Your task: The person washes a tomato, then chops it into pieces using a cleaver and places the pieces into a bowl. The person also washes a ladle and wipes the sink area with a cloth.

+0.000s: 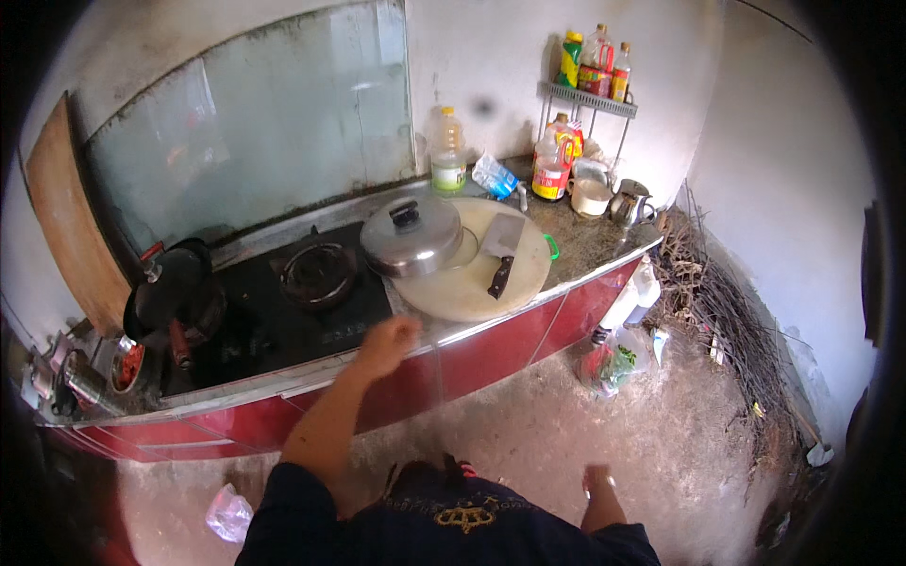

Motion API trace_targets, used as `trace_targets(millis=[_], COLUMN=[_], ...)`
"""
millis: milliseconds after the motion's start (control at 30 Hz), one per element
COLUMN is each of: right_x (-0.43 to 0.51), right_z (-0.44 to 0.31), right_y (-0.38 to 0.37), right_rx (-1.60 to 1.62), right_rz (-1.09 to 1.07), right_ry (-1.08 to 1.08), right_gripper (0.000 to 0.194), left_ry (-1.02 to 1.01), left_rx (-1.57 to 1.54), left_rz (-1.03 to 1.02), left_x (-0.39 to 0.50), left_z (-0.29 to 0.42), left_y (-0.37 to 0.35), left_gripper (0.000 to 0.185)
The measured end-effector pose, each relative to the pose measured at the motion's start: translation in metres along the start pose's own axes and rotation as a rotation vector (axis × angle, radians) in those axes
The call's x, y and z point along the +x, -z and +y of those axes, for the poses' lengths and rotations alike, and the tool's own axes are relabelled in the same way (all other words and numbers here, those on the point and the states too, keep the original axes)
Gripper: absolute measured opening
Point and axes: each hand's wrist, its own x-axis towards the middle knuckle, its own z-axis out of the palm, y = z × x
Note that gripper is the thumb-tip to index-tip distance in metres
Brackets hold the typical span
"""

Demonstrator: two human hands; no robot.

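My left hand point(388, 345) hangs over the front edge of the counter, between the black gas hob point(244, 332) and the round cutting board point(453, 301). Its fingers look curled, and no object shows in it. A cleaver point(503, 240) with a dark handle lies on the board. Beside it a domed metal lid point(413, 237) with a black knob overlaps the board's left part. Low at my right side, above the floor, is my right hand point(599, 481). It is blurred, and whether it holds anything cannot be made out.
A lidded wok point(173, 290) sits at the hob's left burner, near a bowl of red food point(129, 364). Bottles, a mug point(589, 197) and a metal pitcher point(632, 204) line the counter's right end. Plastic bags point(612, 364) and a brushwood pile point(732, 311) lie on the floor.
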Motion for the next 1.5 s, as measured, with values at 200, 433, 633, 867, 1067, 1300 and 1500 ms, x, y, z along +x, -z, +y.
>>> trace_targets(millis=[200,433,633,867,1067,1300,1500], right_x=[0.031,0.017,0.040,0.073,0.099,0.107,0.107], right_z=[-0.037,-0.042,-0.030,-0.037,-0.034,-0.040,-0.041], right_y=[0.336,0.456,0.476,0.484,0.510,0.519,0.528], right_rx=[1.950,2.011,1.983,2.004,1.968,1.949,1.870], right_rz=[0.132,0.129,0.260,0.151,0.184,0.171,0.237], right_ry=[-0.067,-0.103,-0.242,-0.284,-0.197,-0.137,-0.164], right_gripper=[0.015,0.019,0.021,0.018,0.017,0.017,0.016], left_ry=[-0.098,0.075,0.243,0.116,-0.308,-0.348,-0.169], left_rx=[0.220,0.849,0.913,0.710,0.724,1.011,1.163], left_rz=[0.303,0.270,-0.045,0.026,0.555,0.820,0.667], left_x=[0.110,0.243,0.310,0.304,0.299,0.352,0.370], left_z=[0.006,0.005,-0.026,-0.019,0.023,-0.013,-0.072], left_y=[0.043,0.067,0.075,0.103,0.160,0.181,0.176], left_gripper=[0.022,0.043,0.047,0.040,0.037,0.038,0.038])
